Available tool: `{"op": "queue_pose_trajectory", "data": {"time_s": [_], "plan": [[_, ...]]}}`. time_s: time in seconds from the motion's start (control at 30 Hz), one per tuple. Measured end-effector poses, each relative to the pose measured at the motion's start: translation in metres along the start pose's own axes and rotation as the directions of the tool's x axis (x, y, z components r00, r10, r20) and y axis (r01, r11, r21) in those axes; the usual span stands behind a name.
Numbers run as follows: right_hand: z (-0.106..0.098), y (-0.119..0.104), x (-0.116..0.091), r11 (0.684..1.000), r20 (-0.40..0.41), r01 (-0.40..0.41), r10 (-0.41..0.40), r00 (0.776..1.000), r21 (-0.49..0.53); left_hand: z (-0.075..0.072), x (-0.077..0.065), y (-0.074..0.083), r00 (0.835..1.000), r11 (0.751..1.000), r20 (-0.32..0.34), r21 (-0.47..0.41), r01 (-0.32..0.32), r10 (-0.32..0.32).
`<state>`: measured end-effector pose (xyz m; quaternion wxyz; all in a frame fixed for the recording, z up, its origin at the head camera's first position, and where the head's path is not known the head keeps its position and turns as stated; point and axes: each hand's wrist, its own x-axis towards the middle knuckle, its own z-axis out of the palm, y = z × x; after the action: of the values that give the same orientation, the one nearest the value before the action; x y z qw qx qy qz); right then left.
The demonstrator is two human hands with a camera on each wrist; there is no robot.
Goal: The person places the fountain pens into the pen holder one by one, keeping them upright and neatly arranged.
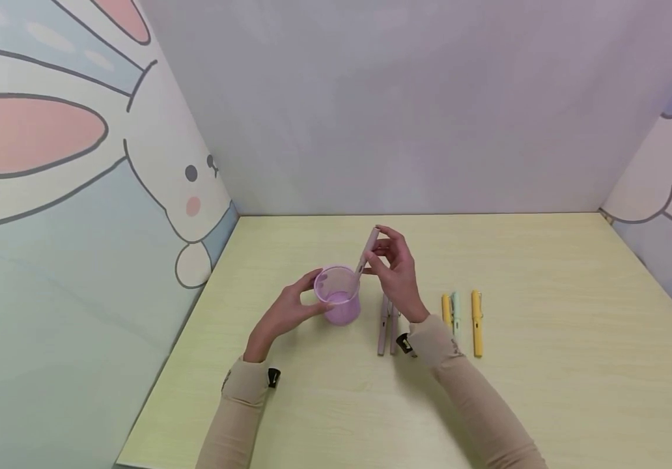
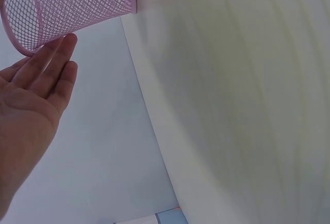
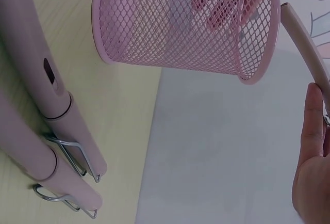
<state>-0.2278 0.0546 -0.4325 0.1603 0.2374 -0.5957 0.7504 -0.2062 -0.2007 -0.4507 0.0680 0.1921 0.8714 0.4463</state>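
My left hand (image 1: 288,311) holds a pink mesh pen cup (image 1: 343,315) by its upper part, thumb on the near side and fingers round the far left. The cup stands upright on the table, its round mouth facing up. Between thumb and fingers, my right hand (image 1: 399,279) pinches a dusty-pink pen (image 1: 369,246) above the cup's right side. That pen slants, its lower end right at the rim in the right wrist view (image 3: 305,41). Two matching pink pens with metal clips (image 3: 38,59) lie side by side on the table below the right hand.
Right of the right wrist lie a yellow pen (image 1: 446,307), a mint-green pen (image 1: 456,314) beside it, and another yellow pen (image 1: 477,326) farther right. The pale wood-look table (image 1: 570,339) meets a grey back wall (image 1: 406,117) and side panels with cartoon rabbits (image 1: 154,156).
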Motion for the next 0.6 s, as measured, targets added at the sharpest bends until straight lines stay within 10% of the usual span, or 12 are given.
{"op": "queue_pose_trajectory", "data": {"time_s": [0.6], "plan": [[0.018,0.012,-0.013,0.999,0.023,-0.019,0.02,1.0,-0.041,-0.002,-0.006,-0.001,1.0,1.0,0.018,0.005,0.012,-0.012]]}}
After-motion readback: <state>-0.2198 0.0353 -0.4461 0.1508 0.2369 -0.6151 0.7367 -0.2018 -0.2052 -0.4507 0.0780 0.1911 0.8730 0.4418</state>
